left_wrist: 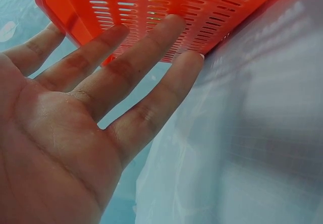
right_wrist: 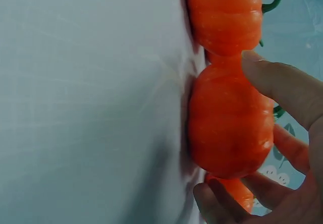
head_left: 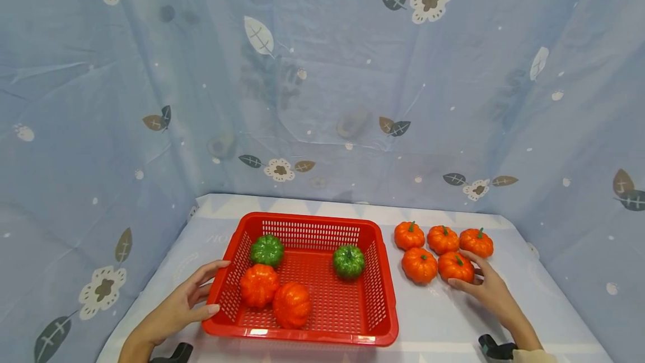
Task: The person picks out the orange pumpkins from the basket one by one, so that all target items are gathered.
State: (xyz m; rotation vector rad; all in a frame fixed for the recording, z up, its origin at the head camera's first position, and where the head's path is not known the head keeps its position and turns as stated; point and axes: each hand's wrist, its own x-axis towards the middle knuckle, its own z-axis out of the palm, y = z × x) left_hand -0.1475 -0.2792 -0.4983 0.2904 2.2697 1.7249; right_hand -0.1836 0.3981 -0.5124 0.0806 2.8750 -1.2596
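on the table point(head_left: 428, 318), to the right of the red basket point(head_left: 322, 336), the head view shows an orange pumpkin point(head_left: 452, 270) standing stem up, squat, its broad axis level with the tabletop. the right hand point(head_left: 487, 291) is curved round it, thumb on the near side, fingers on the far side; how firmly they press cannot be told. four other pumpkins point(head_left: 419, 268) sit close by, to its left and beyond. the basket, long sides running left to right, contains two green pumpkins point(head_left: 267, 251), well apart, and two orange ones point(head_left: 259, 286), touching, near left. the left hand point(head_left: 173, 301) is at its left rim. left wrist view: fingers nearly straight, spread apart, tips at the slotted wall. right wrist view: pumpkin between thumb and fingers, stem pointing away from the table.
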